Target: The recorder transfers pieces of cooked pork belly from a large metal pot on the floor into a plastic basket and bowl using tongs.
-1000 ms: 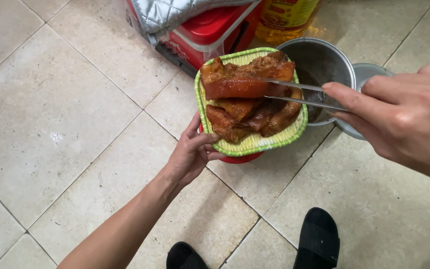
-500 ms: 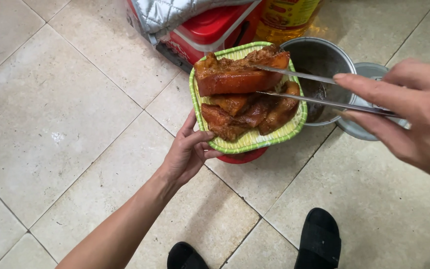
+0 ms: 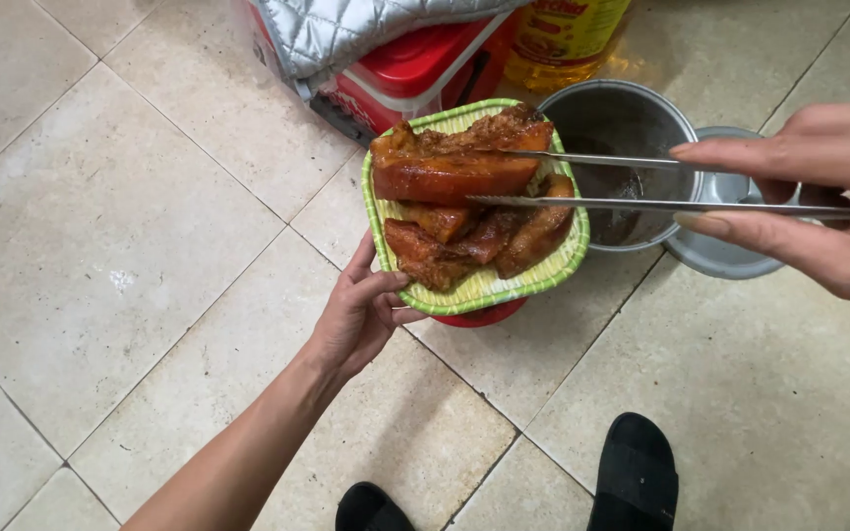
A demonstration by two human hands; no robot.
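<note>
Glazed reddish-brown slab of roasted pork lies at the far end of a green-and-cream woven plastic basket, its long axis running left to right, nearly in line with the long metal tongs that reach in from the right; the two tong arms straddle its right end, one along the top, one along the lower edge. The right hand pinches the tongs between thumb and fingers, grip partly closed on them; the left hand cups the basket's near-left rim, thumb on the edge, fingers under it. Smaller browned meat pieces lie just below the slab, touching it. The basket rests on a red round container on the tiled floor; just behind stand a steel pot, a grey metal lid, a red box under a quilted silver cloth, and a yellow oil bottle. Two black slippers show at the bottom.
</note>
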